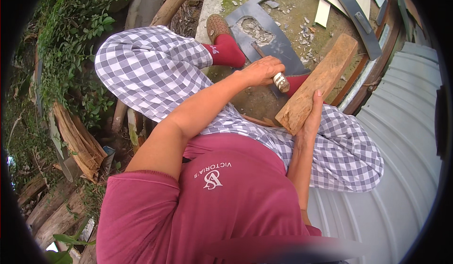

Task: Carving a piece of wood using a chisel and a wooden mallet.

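My left hand [263, 70] is closed around a chisel-like tool [281, 83], its butt wrapped in white and its dark shaft slanting toward a grey sheet [283, 47]. That flat sheet lies between my feet, with a ragged hole through which broken bits show. Whether the tip touches the sheet I cannot tell. In my right hand [311, 115] is a thick, rough wooden block [323, 77], gripped near its lower end and tilted up to the right. The block's lower end is close to the tool's butt, with a small gap between them. Part of the sheet is behind the block and my left hand.
Grey chips [304, 35] litter the ground around the sheet. Curved grey strips [356, 16] and pale boards [322, 13] lie at the far right. Corrugated metal [401, 117] extends along my right side. Leafy plants [71, 51] and split logs [78, 141] are at left.
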A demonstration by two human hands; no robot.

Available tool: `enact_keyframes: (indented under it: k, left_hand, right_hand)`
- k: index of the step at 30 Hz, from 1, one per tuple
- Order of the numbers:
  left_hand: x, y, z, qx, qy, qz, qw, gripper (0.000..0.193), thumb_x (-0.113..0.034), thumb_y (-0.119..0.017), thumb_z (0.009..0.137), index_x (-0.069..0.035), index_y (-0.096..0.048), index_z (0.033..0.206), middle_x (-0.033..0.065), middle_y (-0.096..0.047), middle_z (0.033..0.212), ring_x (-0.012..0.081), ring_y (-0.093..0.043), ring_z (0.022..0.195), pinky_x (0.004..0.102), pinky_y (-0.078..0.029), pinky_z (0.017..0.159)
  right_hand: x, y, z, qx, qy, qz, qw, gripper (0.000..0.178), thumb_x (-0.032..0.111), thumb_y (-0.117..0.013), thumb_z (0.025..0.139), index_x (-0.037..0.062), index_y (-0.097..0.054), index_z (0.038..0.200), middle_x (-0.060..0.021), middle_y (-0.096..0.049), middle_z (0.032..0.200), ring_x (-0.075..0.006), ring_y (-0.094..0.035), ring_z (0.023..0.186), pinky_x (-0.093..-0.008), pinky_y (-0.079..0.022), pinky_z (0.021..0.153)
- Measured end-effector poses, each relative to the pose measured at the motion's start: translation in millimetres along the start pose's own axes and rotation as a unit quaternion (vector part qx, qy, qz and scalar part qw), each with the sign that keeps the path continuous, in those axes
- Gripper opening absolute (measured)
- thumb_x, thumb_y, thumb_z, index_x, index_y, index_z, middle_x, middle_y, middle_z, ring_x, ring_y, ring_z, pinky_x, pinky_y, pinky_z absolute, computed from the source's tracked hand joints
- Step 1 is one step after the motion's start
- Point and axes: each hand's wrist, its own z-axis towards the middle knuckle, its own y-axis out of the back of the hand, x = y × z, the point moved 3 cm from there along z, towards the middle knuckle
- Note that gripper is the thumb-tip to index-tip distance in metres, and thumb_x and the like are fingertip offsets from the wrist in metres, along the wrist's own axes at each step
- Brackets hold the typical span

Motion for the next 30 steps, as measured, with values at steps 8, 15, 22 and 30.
enact_keyframes:
  k: [8, 15, 22, 30]
  left_hand:
    - [48.3, 68.5, 20.1, -0.338, 0.225, -0.206, 0.890, 0.034, -0.019, -0.073, 0.076, -0.004, -0.054, 0.100, 0.0116, -0.064, 0.093, 0.0217, -0.064, 0.086, 0.0336, -0.049, 0.078]
    - [103.9, 108.8, -9.7, -0.573, 0.268, -0.273, 0.725, 0.029, -0.013, -0.074, 0.079, -0.001, -0.054, 0.096, 0.0053, -0.062, 0.084, 0.0128, -0.059, 0.074, 0.0258, -0.048, 0.068]
    - [118.7, 101.0, -12.4, -0.621, 0.267, -0.298, 0.674, 0.032, -0.009, -0.073, 0.078, -0.002, -0.049, 0.098, 0.0065, -0.059, 0.084, 0.0153, -0.060, 0.072, 0.0286, -0.050, 0.065]
    - [120.0, 92.1, -11.5, -0.596, 0.278, -0.299, 0.691, 0.033, -0.010, -0.072, 0.078, -0.001, -0.049, 0.100, 0.0080, -0.060, 0.088, 0.0168, -0.061, 0.072, 0.0294, -0.051, 0.067]
  right_hand:
    - [-3.3, 6.1, 2.1, -0.013, 0.010, 0.010, 1.000, 0.057, 0.043, -0.058, 0.088, -0.0015, -0.047, 0.123, -0.0111, -0.058, 0.106, -0.0197, -0.060, 0.092, -0.0312, -0.051, 0.078]
    - [-9.0, 5.5, 6.2, 0.004, 0.005, -0.017, 1.000, 0.061, 0.044, -0.061, 0.086, -0.0023, -0.046, 0.124, -0.0117, -0.057, 0.105, -0.0193, -0.060, 0.092, -0.0307, -0.051, 0.078]
    - [-8.9, 4.5, 5.5, -0.001, -0.001, -0.029, 1.000, 0.062, 0.044, -0.061, 0.086, -0.0016, -0.046, 0.125, -0.0125, -0.057, 0.108, -0.0201, -0.060, 0.095, -0.0312, -0.050, 0.080]
    - [-11.2, 5.8, 7.2, 0.004, -0.004, -0.032, 0.999, 0.062, 0.044, -0.061, 0.086, -0.0012, -0.046, 0.125, -0.0119, -0.057, 0.107, -0.0200, -0.060, 0.094, -0.0313, -0.050, 0.080]
